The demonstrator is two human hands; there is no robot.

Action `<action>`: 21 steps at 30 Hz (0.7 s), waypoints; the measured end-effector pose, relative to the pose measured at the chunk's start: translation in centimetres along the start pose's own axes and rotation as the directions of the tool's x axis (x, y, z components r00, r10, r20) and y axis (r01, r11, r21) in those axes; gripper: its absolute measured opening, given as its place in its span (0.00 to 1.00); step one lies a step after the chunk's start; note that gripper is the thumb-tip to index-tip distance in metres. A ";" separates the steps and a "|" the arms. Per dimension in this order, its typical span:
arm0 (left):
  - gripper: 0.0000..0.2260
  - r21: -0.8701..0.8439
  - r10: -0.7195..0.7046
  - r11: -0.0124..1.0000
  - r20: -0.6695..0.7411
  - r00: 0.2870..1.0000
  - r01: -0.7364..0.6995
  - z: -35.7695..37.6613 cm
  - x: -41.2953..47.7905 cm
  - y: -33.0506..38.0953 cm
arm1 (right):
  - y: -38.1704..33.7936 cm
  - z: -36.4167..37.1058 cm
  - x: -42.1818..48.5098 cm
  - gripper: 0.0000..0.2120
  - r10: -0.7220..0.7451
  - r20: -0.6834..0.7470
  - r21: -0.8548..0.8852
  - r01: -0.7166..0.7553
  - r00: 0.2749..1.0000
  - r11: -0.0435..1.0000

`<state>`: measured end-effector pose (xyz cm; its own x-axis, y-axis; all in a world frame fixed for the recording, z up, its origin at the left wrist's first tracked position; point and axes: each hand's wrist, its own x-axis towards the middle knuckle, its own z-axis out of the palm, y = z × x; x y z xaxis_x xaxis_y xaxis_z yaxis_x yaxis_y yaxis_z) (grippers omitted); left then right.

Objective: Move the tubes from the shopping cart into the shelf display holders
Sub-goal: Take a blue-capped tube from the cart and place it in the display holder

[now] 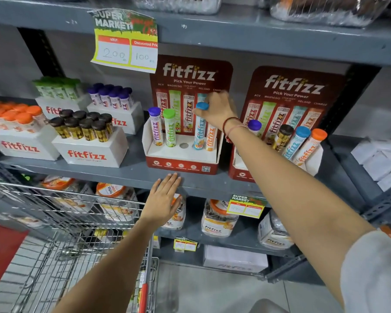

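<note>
The right hand (pixel 217 110) pinches the cap of a blue tube (pixel 200 129) standing in the left display holder (pixel 181 154), between an empty hole and an orange tube (pixel 210 137). The left hand (pixel 164 199) lies open, flat against the shelf (pixel 122 175) edge, above the shopping cart (pixel 66 233).

My right hand (pixel 217 109) pinches the blue cap of a blue tube (pixel 200 129). It stands up straight in the fourth hole of the red and white holder (pixel 181 154). A purple tube (pixel 155 126) and a green tube (pixel 169 127) stand on its left, then an empty hole (pixel 184 145). An orange tube (pixel 211 137) stands on its right.
</note>
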<state>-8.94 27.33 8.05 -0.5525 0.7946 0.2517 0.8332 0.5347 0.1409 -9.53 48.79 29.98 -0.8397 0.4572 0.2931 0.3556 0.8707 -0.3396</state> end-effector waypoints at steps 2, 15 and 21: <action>0.25 -0.005 0.004 1.000 -0.015 1.000 -0.004 -0.1 0.0 0.1 | -0.4 0.1 0.1 0.16 -0.019 0.005 -0.010 0.019 1.000 1.000; 0.24 -0.022 -0.009 1.000 -0.053 0.999 0.008 0.3 0.0 0.1 | 0.2 0.8 1.1 0.15 0.040 -0.018 0.181 -0.036 0.999 0.983; 0.24 -0.031 -0.013 0.999 -0.065 0.998 0.011 0.2 0.0 0.3 | 0.4 0.8 1.1 0.15 -0.002 -0.006 0.084 0.002 1.000 0.996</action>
<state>-8.71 27.54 7.89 -0.5604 0.7675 0.3112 0.8275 0.5342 0.1728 -10.59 49.50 29.44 -0.8377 0.4570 0.2991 0.3183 0.8535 -0.4125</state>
